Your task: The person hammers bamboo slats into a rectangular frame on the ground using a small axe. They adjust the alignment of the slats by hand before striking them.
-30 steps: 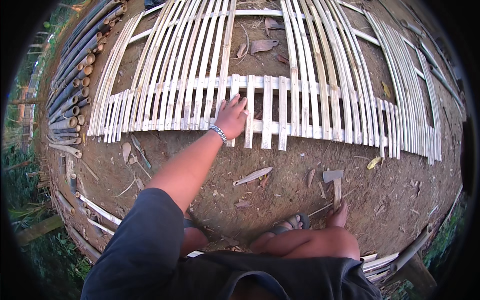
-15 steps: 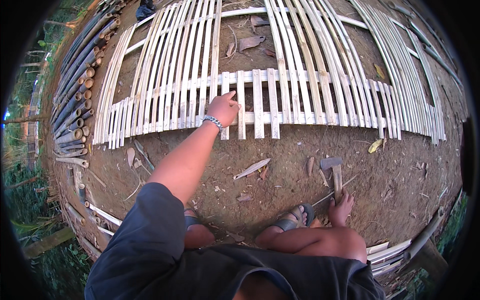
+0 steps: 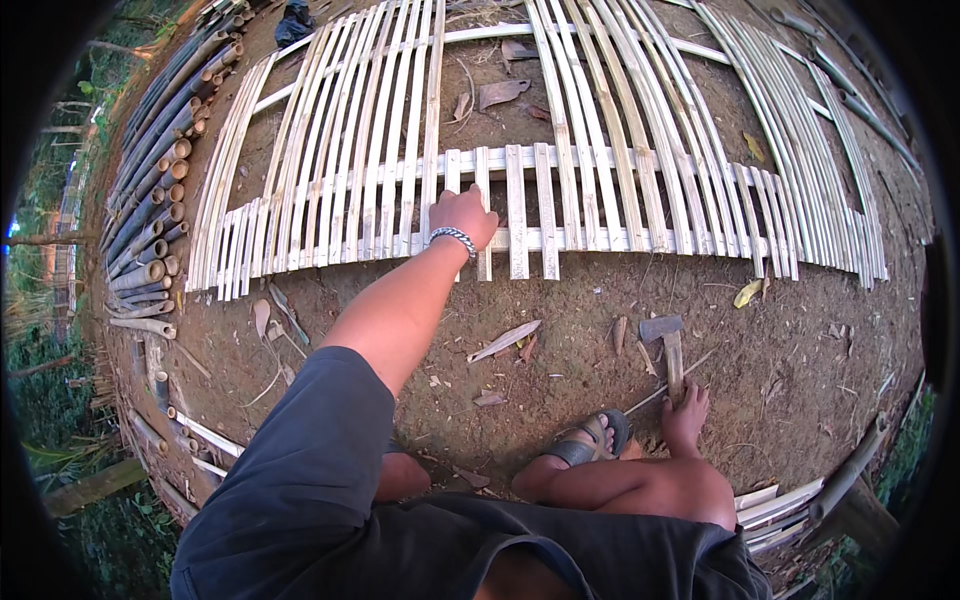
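Pale bamboo slats lie side by side across two rails, forming a fence panel [image 3: 392, 150] on the ground ahead. My left hand [image 3: 464, 218], a chain bracelet at its wrist, reaches to the panel's near edge. Its fingers bend down over a short bamboo slat [image 3: 484, 262], and the fingertips are hidden. Two more short slats [image 3: 517, 215] lie just to its right. At the lower right, my right hand [image 3: 686, 412] is closed around the lower handle of a hammer [image 3: 673, 352]. The hammer's dark head points away from me, close to the ground.
Cut bamboo poles [image 3: 165, 200] are stacked along the left. Dry leaves [image 3: 505, 341] litter the brown soil between me and the panel. My sandalled foot [image 3: 590, 440] is beside the right hand. More pale slats [image 3: 780, 512] lie at the lower right, by a bamboo pole [image 3: 850, 465].
My left hand has shifted slightly right along the panel's near edge, and its fingers, apart before, are now bent down over the short slat. The right hand and hammer have hardly moved.
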